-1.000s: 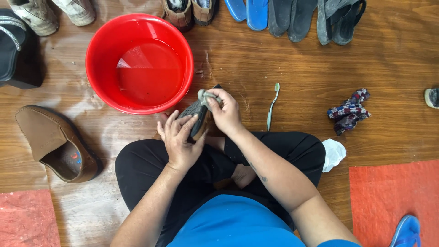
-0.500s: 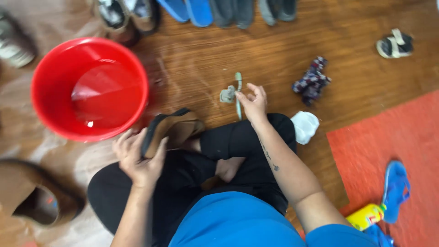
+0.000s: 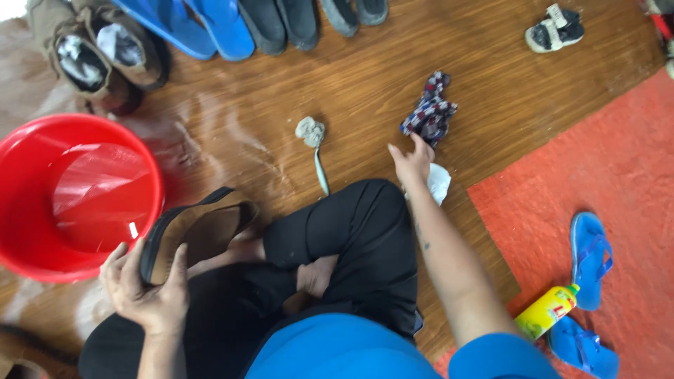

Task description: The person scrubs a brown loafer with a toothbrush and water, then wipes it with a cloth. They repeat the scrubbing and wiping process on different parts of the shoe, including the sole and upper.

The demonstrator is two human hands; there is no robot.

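My left hand [image 3: 146,293] grips a brown slip-on shoe [image 3: 200,230] by its heel, sole side tilted up, over my crossed legs in black trousers. My right hand [image 3: 412,163] reaches out over the wooden floor with fingers apart, just below a checked blue and red cloth [image 3: 430,112] and above a white cloth [image 3: 438,184]. It holds nothing. A toothbrush [image 3: 321,170] lies on the floor with a small grey wad [image 3: 309,130] at its far end, left of that hand.
A red bucket [image 3: 28,151] with water stands at the left. Shoes and blue sandals [image 3: 203,24] line the far edge. On the red mat [image 3: 618,175] at the right lie blue flip-flops [image 3: 588,258] and a yellow bottle [image 3: 546,311]. A small sandal [image 3: 554,28] sits far right.
My right hand has let go of the grey wad and toothbrush on the floor and moved right toward the checked cloth. My left hand still holds the shoe, now lower.
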